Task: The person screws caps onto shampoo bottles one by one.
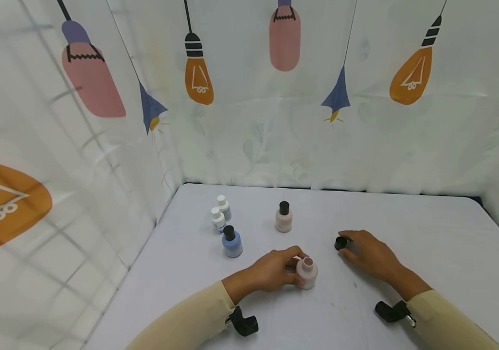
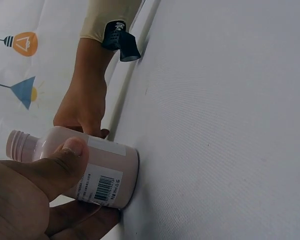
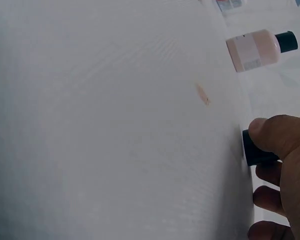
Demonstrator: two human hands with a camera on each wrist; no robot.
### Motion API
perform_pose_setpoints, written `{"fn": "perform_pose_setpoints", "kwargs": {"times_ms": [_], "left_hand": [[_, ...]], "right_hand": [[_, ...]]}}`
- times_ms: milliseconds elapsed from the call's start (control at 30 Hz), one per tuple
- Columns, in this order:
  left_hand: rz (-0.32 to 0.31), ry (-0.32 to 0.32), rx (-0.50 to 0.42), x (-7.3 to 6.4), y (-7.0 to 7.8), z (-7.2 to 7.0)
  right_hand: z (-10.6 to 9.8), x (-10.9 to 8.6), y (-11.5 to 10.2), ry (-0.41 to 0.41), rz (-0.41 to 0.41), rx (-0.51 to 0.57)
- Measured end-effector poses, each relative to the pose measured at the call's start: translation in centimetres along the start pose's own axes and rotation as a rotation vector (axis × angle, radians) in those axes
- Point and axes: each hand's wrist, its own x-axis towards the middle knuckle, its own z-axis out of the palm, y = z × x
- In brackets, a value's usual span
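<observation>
A pale pink bottle stands upright on the table with its threaded neck uncovered. My left hand grips it from the left side, and the left wrist view shows the thumb across its front above a barcode label. To the right, my right hand pinches a black screw cap between thumb and fingers, low at the tabletop. In the right wrist view the cap meets the table surface, with the other fingers curled beneath the thumb.
Farther back stands another pale pink bottle with a black cap. At the left are a blue bottle with a black cap and two small white-capped bottles. A pinkish smear marks the white tabletop. Printed curtains enclose the back and left.
</observation>
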Motion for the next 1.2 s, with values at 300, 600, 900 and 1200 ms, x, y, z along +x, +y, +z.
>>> {"fn": "perform_pose_setpoints", "kwargs": {"times_ms": [300,600,900,1200], "left_hand": [[0.005,0.004,0.017,0.2,-0.1,0.0],[0.019,0.014,-0.011,0.1,-0.2,-0.2],[0.024,0.021,-0.034,0.1,-0.4,-0.2],[0.035,0.010,-0.019,0.2,-0.3,-0.1]], "right_hand": [[-0.1,0.3,-0.1,-0.002,0.034,0.014],[-0.9,-0.1,-1.0,0.003,0.017,0.037],[-1.8,-1.1,-2.1,0.016,-0.051,0.019],[-2.4,-1.6,-2.9,0.002,0.005,0.049]]}}
